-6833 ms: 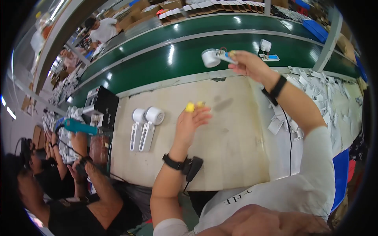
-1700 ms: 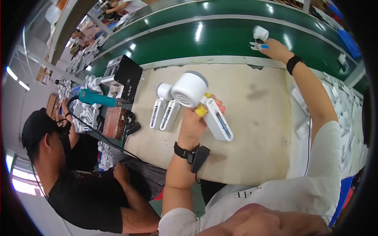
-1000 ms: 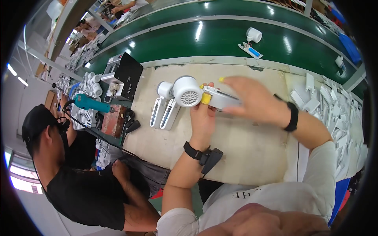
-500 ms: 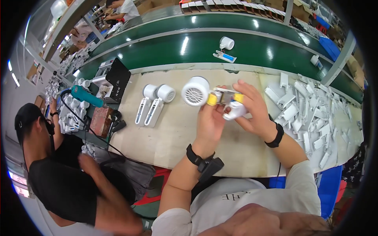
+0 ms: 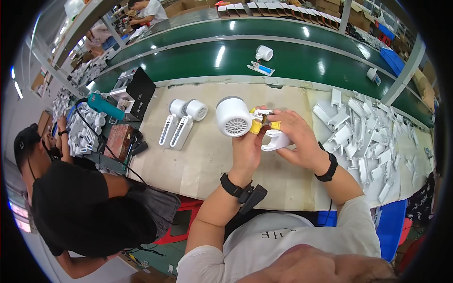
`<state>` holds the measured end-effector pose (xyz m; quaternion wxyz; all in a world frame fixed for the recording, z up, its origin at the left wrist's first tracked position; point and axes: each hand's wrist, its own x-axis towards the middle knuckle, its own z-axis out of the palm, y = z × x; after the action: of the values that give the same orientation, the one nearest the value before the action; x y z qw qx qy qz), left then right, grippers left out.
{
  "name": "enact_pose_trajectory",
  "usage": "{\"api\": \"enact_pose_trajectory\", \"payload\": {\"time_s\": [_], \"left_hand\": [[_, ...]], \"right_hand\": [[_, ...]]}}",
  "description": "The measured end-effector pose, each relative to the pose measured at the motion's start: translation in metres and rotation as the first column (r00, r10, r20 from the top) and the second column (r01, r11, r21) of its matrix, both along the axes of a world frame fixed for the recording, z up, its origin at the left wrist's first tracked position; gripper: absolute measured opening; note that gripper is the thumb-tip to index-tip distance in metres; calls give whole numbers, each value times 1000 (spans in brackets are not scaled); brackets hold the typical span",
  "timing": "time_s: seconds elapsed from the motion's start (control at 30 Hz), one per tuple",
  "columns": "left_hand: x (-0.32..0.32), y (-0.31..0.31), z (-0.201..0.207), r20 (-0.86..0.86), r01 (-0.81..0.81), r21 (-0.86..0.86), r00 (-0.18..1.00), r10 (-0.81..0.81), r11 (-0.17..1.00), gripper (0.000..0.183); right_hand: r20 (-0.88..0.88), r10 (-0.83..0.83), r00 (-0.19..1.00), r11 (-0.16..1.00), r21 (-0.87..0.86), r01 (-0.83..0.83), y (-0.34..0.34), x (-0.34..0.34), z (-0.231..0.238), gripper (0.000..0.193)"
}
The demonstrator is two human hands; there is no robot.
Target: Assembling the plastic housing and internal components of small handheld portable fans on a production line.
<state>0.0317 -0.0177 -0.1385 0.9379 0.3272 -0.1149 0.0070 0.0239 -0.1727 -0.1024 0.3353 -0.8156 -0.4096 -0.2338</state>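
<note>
My left hand (image 5: 247, 152) is closed on a white handheld fan (image 5: 232, 113), below its round head. The fan's slotted grille tilts down toward me. With my right hand (image 5: 300, 140) I grip a white curved handle shell (image 5: 276, 141), close beside the fan's narrow handle end. Yellow wraps cover a fingertip on each hand. What lies between the fingers at the handle is partly hidden. Left of my hands, two white fans (image 5: 181, 123) with long handles lie side by side on the pale worktable (image 5: 207, 174).
Loose white handle shells (image 5: 361, 134) are heaped at the right. Beyond the table runs a green conveyor (image 5: 188, 59) carrying a fan with a blue battery (image 5: 265, 69). A teal power screwdriver (image 5: 106, 106), a black box (image 5: 141, 96) and a brick (image 5: 119, 140) stand left. A co-worker (image 5: 71, 203) sits close by.
The fan head in my left hand has turned its grille downward. The shell in my right hand has tilted and sits slightly lower. The co-worker at left has shifted their arm and body.
</note>
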Motion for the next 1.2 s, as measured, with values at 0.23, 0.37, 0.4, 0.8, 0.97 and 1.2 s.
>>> {"api": "enact_pose_trajectory", "payload": {"time_s": [0.23,0.37,0.4,0.8,0.97,1.2], "left_hand": [[-2,1,0,104,-44,51,994,39,998,42],[-2,1,-3,150,-69,61,987,59,996,45],[-2,1,-4,150,-68,61,987,58,996,45],[-8,1,1,156,-81,90,986,66,993,41],[-6,4,-2,165,-49,234,986,10,971,40],[-1,11,-5,134,6,400,989,-65,917,35]], "right_hand": [[-126,65,990,993,108,-51,1,-4,7,57],[-160,85,983,990,121,-66,0,-5,8,57],[-176,85,981,991,115,-66,-1,-5,8,57],[-267,169,949,968,227,-109,2,-11,8,56],[-81,64,995,997,-29,-67,-5,-8,19,52],[280,-125,952,889,-394,232,2,-22,26,47]]}}
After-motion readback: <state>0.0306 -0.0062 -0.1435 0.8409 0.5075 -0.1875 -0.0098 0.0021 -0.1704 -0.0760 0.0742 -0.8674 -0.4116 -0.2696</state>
